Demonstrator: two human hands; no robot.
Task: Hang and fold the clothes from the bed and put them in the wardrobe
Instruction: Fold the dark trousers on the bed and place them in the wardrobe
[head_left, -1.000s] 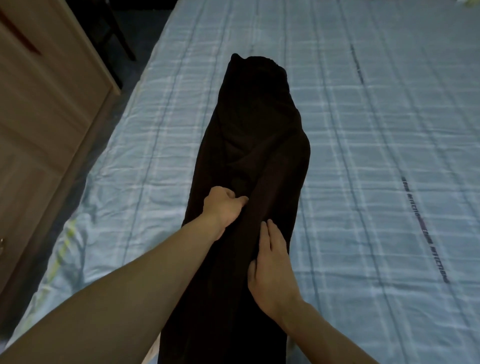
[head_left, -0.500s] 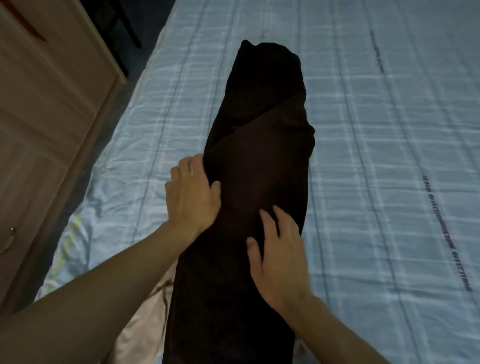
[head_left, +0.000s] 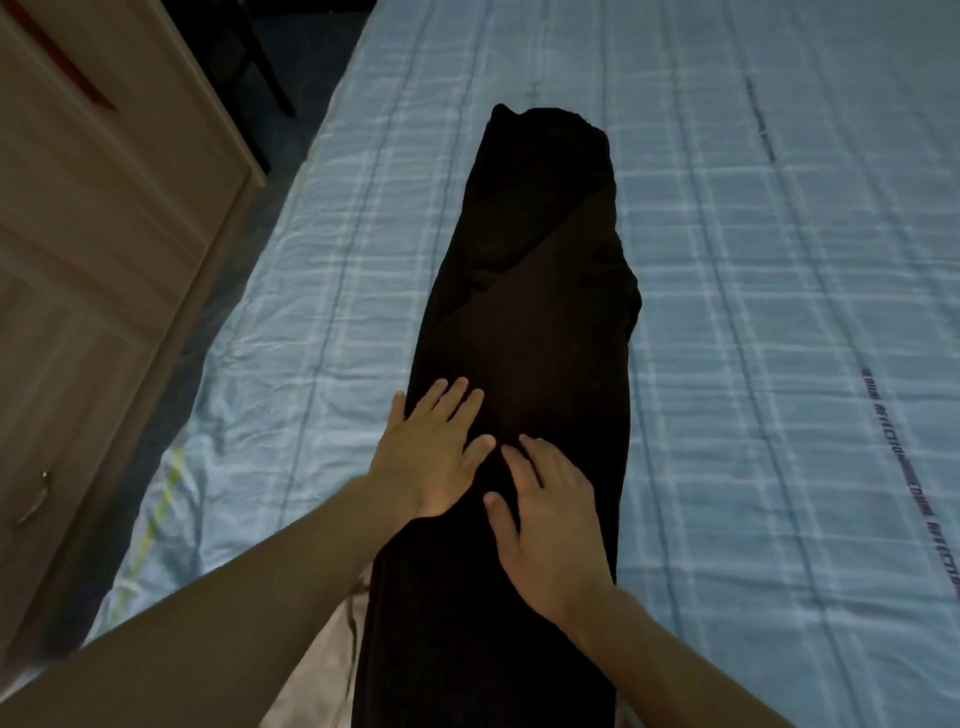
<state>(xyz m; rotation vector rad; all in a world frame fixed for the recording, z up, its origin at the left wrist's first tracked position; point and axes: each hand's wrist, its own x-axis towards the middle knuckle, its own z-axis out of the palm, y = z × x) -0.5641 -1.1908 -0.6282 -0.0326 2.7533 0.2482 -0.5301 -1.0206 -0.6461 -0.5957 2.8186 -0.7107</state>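
Black cloth, a long dark garment (head_left: 524, 332) folded into a narrow strip, lies on the bed (head_left: 753, 322) with its long axis running from the near edge away toward the far side, leaning slightly right; the far end is rounded with a small peak at its left corner, and a diagonal fold crosses the upper half. Both hands lie flat on its middle, fingers straight and spread, gripping nothing: the left hand (head_left: 434, 457) rests on the garment's left edge, the right hand (head_left: 550, 525) just beside it, nearer the person, thumbs almost touching. The bedsheet is pale blue with a check pattern and creases. A light wooden wardrobe (head_left: 93, 270) stands to the left of the bed, a metal handle (head_left: 36, 499) on its lower front
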